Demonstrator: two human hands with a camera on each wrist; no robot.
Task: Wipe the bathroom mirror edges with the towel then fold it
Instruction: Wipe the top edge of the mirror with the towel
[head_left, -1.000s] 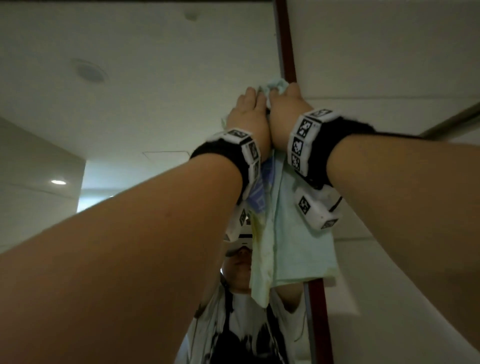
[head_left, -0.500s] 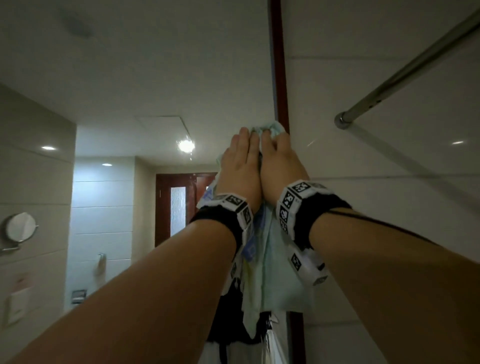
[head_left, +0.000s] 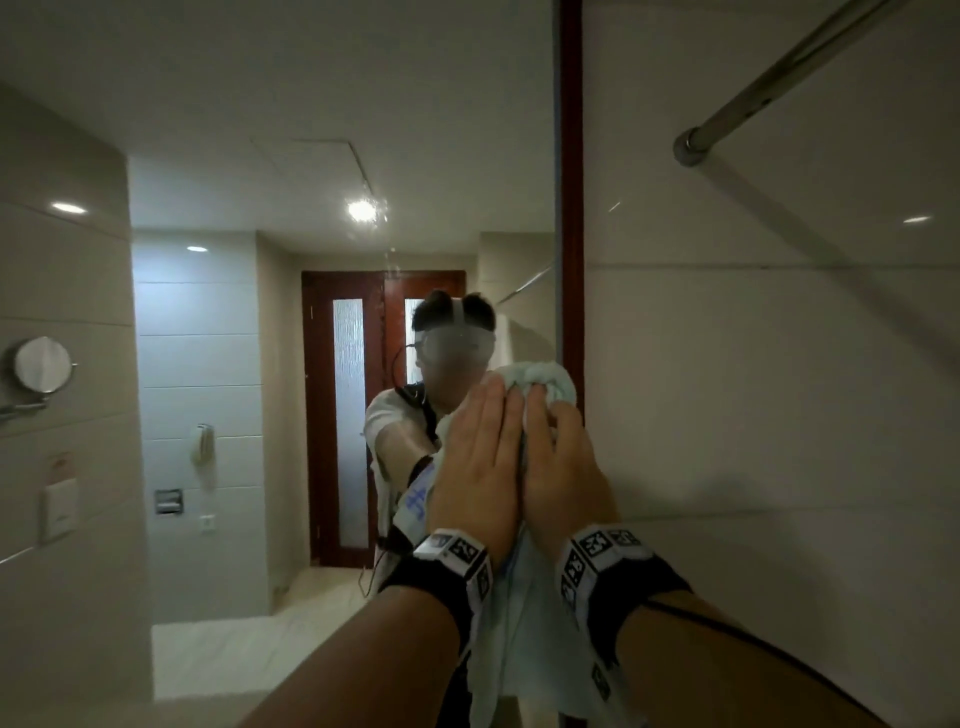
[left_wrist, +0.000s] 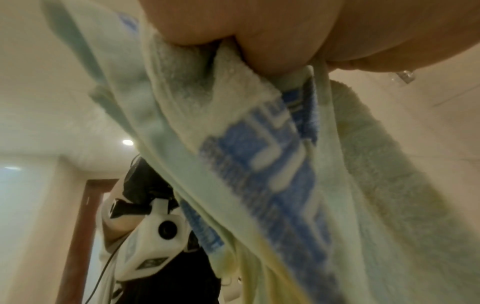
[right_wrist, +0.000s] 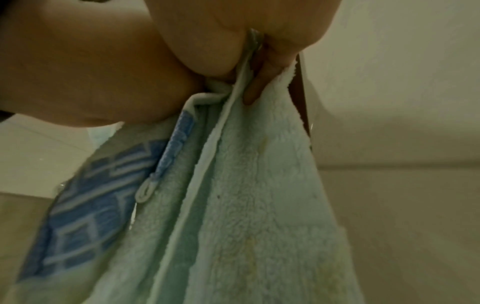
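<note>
A pale green towel (head_left: 545, 376) with a blue pattern is pressed against the mirror (head_left: 311, 130) at its dark red right frame (head_left: 570, 208). My left hand (head_left: 480, 457) lies flat on the towel with straight fingers. Right beside it, my right hand (head_left: 563, 467) grips the bunched top of the towel, fingers curled over it at the frame. The rest of the towel hangs down between my wrists. The left wrist view shows the palm (left_wrist: 259, 24) on the towel's folds (left_wrist: 259, 164). In the right wrist view the thumb (right_wrist: 255, 82) pins the towel's hem (right_wrist: 259, 185).
A beige tiled wall (head_left: 779, 415) runs right of the frame, with a metal rail (head_left: 779, 73) jutting out at the upper right. The mirror reflects a person (head_left: 395, 426), a wooden door (head_left: 358, 415) and a round wall mirror (head_left: 41, 364) at far left.
Both hands have slid the towel down the mirror's right edge from near the top. The head view has tilted down from the ceiling to the mirror.
</note>
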